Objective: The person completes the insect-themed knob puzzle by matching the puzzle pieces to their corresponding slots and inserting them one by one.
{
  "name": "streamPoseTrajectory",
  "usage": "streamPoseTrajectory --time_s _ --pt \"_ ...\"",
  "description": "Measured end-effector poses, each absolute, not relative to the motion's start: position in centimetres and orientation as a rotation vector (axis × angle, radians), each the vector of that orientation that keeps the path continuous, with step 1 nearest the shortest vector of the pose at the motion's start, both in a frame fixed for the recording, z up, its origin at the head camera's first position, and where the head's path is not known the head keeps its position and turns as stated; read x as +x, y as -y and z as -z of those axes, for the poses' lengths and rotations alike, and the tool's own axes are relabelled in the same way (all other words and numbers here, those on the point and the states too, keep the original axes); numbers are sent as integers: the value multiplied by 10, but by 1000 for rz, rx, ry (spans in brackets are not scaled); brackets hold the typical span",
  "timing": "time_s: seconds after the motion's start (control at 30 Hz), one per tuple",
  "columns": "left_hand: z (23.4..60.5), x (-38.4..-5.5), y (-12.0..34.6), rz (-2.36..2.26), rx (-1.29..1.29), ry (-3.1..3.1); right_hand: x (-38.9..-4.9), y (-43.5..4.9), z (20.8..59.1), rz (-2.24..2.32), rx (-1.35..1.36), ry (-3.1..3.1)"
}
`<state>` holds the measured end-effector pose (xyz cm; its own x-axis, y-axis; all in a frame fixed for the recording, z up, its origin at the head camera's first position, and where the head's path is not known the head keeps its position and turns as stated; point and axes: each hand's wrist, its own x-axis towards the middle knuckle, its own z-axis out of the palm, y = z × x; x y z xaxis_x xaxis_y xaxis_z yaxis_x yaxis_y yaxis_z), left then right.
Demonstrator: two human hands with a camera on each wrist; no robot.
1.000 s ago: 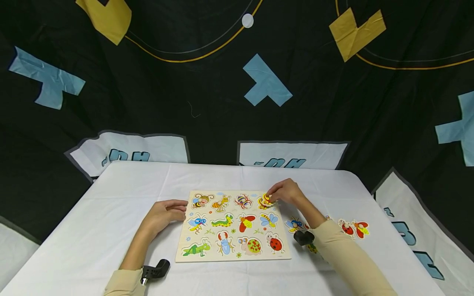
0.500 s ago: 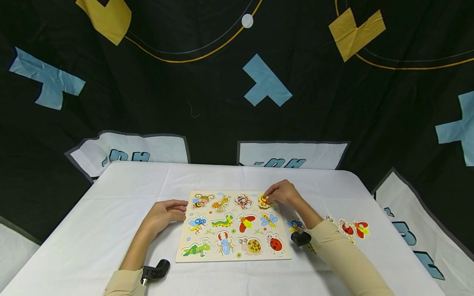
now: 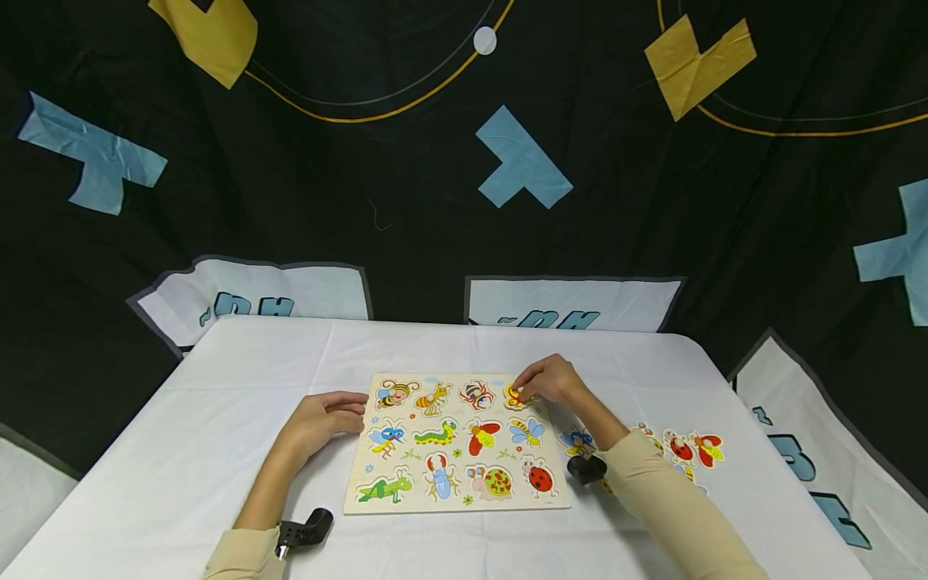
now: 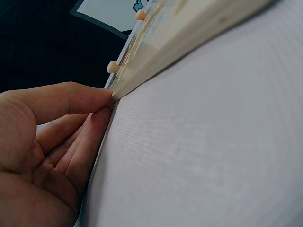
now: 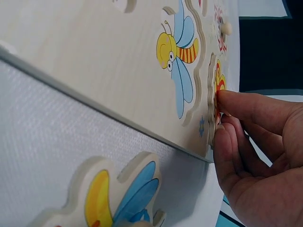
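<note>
A wooden insect puzzle board (image 3: 453, 463) lies flat on the white tablecloth. At its far right corner my right hand (image 3: 554, 379) pinches a red and yellow butterfly piece (image 5: 220, 75) between thumb and fingers, over the butterfly's place; how deep the piece sits cannot be told. My left hand (image 3: 312, 423) rests at the board's left edge, its fairly straight fingers and thumb touching the rim. In the left wrist view, the thumb tip meets the board's side (image 4: 156, 66). A dragonfly picture (image 5: 177, 54) shows inside its cut outline beside the right hand.
Several loose insect pieces lie right of the board, among them a blue-winged one (image 3: 576, 441), a ladybird (image 3: 677, 447) and a red-winged one (image 3: 706, 449). The right forearm partly covers them. Small wooden knobs (image 4: 113, 67) stand up from pieces on the board.
My right hand has shifted slightly left and nearer with the butterfly piece, which now lines up closer to its place. The left hand and the board have stayed put.
</note>
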<state>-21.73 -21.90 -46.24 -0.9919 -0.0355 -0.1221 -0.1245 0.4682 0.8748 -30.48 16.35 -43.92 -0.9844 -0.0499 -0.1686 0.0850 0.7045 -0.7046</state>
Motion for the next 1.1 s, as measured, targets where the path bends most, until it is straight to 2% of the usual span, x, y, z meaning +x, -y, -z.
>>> streamPoseTrajectory --time_s 1.1 --pt "462 -217 218 -1581 -156 -2601 -304 -167 443 1167 -24 -2700"
